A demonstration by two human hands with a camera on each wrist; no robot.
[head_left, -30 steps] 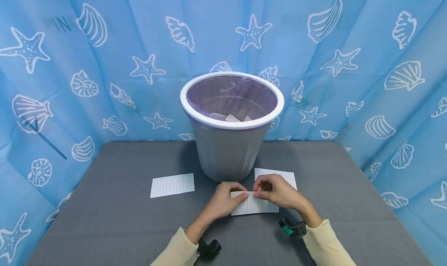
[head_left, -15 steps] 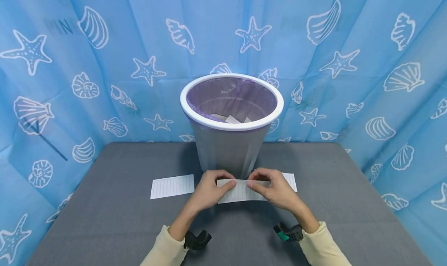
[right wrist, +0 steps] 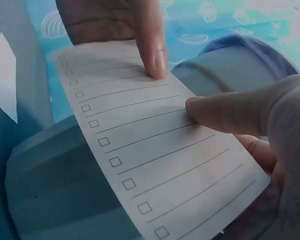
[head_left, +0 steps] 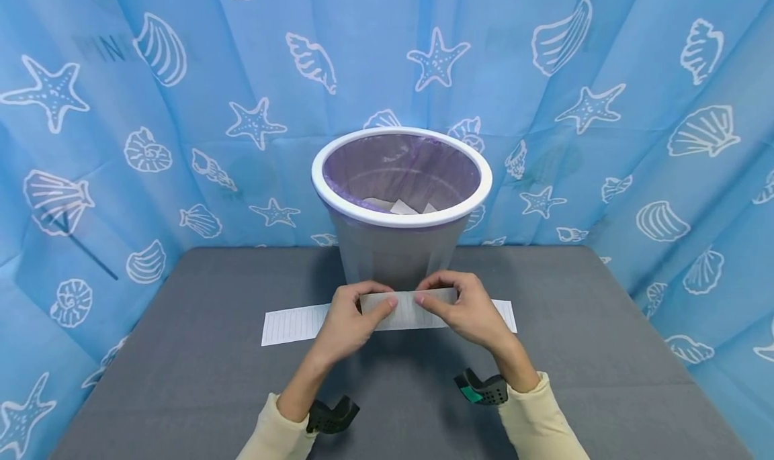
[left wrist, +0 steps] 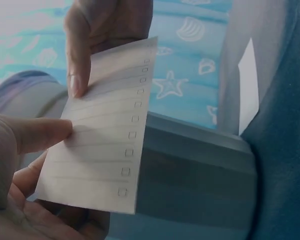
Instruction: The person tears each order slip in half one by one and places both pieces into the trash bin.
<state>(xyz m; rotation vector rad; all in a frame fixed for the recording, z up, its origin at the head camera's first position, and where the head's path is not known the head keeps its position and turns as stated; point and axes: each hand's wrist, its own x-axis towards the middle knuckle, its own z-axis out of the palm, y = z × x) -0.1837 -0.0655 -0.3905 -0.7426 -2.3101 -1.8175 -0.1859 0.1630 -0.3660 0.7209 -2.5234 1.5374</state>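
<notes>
Pinching a lined checklist slip by its top edge, the left hand and right hand each curl thumb and fingers onto it, lifted above the grey table just before the lined bin

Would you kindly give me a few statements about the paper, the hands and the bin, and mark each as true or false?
1. Both the left hand and the right hand pinch the lined slip. True.
2. The bin is empty. False: white scraps lie inside its purple liner.
3. The held slip has a column of small checkboxes. True, as both wrist views show.
4. The slip lies flat on the table. False: it is held up in front of the bin.
5. Two more sheets lie on the table, one on the left and one on the right. True.
</notes>
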